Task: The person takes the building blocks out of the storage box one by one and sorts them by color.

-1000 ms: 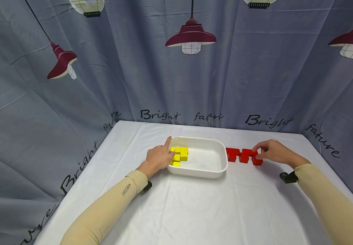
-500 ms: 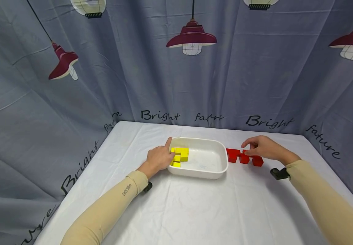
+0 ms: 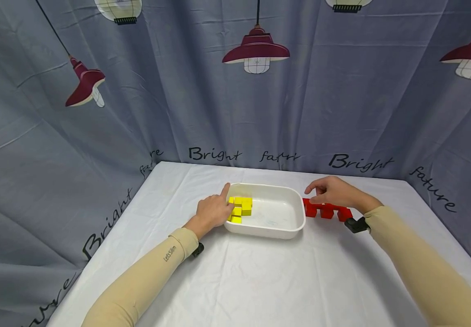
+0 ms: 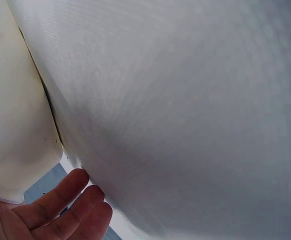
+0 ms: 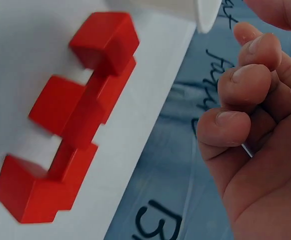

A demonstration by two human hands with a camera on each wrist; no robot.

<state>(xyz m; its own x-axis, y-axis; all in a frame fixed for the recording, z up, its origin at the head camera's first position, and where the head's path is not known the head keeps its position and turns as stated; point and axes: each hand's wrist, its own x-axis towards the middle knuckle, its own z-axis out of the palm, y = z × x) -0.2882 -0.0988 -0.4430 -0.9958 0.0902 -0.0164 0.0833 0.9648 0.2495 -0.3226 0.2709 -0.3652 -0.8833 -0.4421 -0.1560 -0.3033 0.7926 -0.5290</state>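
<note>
White tabletop [image 3: 268, 277], red blocks [image 3: 327, 213] below the right grip [image 3: 335, 191].

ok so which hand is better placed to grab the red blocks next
The right hand, probably: it is close by the red blocks, and no block shows in its fingers. The left hand is at the opposite end of the white tray, which lies between it and them.
</note>
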